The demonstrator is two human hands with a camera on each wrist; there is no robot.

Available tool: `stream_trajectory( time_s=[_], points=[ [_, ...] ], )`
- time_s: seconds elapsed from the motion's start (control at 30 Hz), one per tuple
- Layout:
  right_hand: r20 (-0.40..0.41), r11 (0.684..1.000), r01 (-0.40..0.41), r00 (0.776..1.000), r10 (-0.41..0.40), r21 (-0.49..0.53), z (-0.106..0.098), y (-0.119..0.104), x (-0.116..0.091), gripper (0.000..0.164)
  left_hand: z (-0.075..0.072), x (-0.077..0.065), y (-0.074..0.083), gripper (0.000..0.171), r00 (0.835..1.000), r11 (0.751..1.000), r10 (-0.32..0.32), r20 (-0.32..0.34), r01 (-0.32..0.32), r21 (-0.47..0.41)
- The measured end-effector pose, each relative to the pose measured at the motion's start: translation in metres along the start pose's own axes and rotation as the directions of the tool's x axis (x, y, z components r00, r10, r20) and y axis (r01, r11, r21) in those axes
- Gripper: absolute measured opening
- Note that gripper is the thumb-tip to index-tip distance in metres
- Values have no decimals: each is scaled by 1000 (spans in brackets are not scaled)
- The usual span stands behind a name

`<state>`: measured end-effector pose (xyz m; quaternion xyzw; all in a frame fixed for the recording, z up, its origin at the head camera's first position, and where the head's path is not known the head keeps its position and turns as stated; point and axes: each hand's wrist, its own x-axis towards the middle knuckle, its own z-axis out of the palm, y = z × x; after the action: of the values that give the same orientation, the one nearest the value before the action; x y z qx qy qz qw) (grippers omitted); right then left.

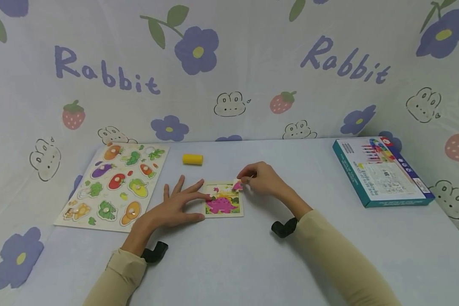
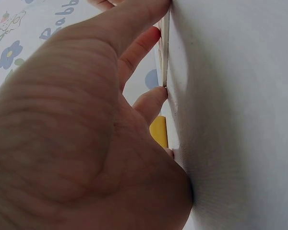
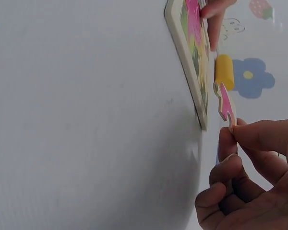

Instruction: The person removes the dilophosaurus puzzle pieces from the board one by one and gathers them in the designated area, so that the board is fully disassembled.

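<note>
A small dinosaur jigsaw puzzle (image 1: 222, 205) in a pale wooden frame lies on the table between both hands; its upper part shows bare board. My left hand (image 1: 172, 209) rests at its left side, fingers spread and fairly straight, the index fingertip over the picture and the thumb by the lower left corner. Above the upper right corner, my right hand (image 1: 265, 180) pinches a pink and white puzzle piece (image 3: 225, 103) between thumb and index finger. In the right wrist view the piece is held tilted, apart from the frame, with the other fingers curled.
A yellow cylinder (image 1: 193, 159) lies behind the puzzle. To the left is a vegetable peg board (image 1: 111, 187), close to the left forearm. A teal-edged box (image 1: 382, 172) lies at the right. A patterned cloth wall (image 1: 252, 68) rises behind the table.
</note>
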<state>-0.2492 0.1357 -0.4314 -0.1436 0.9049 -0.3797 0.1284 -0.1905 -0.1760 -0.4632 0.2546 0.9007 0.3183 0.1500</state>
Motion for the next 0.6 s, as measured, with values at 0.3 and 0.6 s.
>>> stream_trajectory(
  time_s=[0.3, 0.6],
  points=[
    [52, 999, -11, 999, 13, -34, -13, 16, -5, 20, 1, -1, -1, 52, 1000, 1000, 17, -11, -17, 1],
    [58, 997, -30, 998, 34, -66, -18, 22, -6, 21, 2, 0, -2, 51, 1000, 1000, 17, -13, -17, 7]
  ],
)
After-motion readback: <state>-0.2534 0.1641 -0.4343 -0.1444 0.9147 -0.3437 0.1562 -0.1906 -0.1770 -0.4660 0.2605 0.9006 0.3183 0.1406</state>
